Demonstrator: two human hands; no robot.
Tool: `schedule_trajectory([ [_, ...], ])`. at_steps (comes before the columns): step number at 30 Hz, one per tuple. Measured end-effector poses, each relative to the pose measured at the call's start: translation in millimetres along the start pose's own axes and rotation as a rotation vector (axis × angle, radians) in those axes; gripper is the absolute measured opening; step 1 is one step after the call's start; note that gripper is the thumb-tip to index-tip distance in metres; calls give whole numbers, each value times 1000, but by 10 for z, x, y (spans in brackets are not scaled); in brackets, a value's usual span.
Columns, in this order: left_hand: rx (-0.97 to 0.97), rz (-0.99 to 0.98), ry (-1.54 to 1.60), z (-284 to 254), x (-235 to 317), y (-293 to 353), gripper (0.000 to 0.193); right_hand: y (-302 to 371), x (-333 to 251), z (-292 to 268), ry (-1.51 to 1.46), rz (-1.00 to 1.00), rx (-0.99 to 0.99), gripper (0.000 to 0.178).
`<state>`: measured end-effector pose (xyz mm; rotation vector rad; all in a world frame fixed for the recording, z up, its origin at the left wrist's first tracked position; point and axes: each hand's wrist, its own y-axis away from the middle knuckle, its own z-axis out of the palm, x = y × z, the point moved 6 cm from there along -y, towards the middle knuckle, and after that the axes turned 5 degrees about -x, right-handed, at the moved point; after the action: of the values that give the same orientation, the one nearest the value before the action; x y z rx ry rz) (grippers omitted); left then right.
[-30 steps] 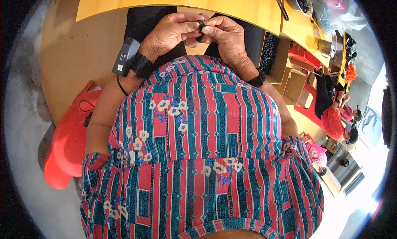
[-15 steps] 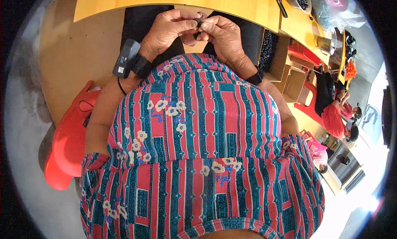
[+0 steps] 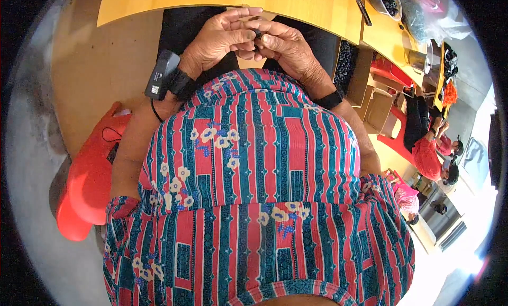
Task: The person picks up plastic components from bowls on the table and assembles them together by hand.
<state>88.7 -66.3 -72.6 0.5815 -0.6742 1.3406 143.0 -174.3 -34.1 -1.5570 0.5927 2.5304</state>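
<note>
Both my hands meet in front of me at the table's near edge. Between their fingertips is a small black part [image 3: 258, 35], mostly covered by fingers, so its exact kind cannot be made out. My left hand [image 3: 221, 40] is closed on it with thumb and bent fingers, while its index finger stretches out above. From the other side my right hand [image 3: 290, 45] pinches the same part, thumb against fingers. A black strap and a dark device [image 3: 163, 73] sit on my left wrist; a black band [image 3: 329, 98] circles the right.
Ahead lies a yellow wooden table [image 3: 301, 7]. On its right are a slim black tool [image 3: 362, 8], a tub of small black pieces [image 3: 388, 0] and a clear plastic bag [image 3: 450, 23]. Cardboard boxes [image 3: 377, 109] stand below. A red chair [image 3: 87, 184] is at left; co-workers [image 3: 427, 158] sit far right.
My fingers have shifted around the small black part. The left index finger now extends above it, and the right fingers reach further over toward the left hand.
</note>
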Motion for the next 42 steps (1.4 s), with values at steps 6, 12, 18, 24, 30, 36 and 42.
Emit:
schedule_trajectory([
  [6,40,-26,-13,5,-9,2,53,-13,15,-51,65,-6,-5,40],
  [12,87,-7,-54,-36,-38,-11,45,-27,80,-15,-45,3,12,36],
  [18,152,-12,-58,-50,-57,-7,35,-3,164,-69,-276,14,-20,34],
  [24,210,55,-104,5,-22,-10,31,8,197,-84,-319,52,25,26],
  [30,170,55,-215,31,-14,-33,28,-2,193,-92,-300,32,70,25],
  [36,193,138,-220,35,38,-8,26,-6,167,-118,-350,-4,136,29],
  [42,191,154,-273,-1,28,-12,24,2,190,-99,-371,-9,99,30],
])
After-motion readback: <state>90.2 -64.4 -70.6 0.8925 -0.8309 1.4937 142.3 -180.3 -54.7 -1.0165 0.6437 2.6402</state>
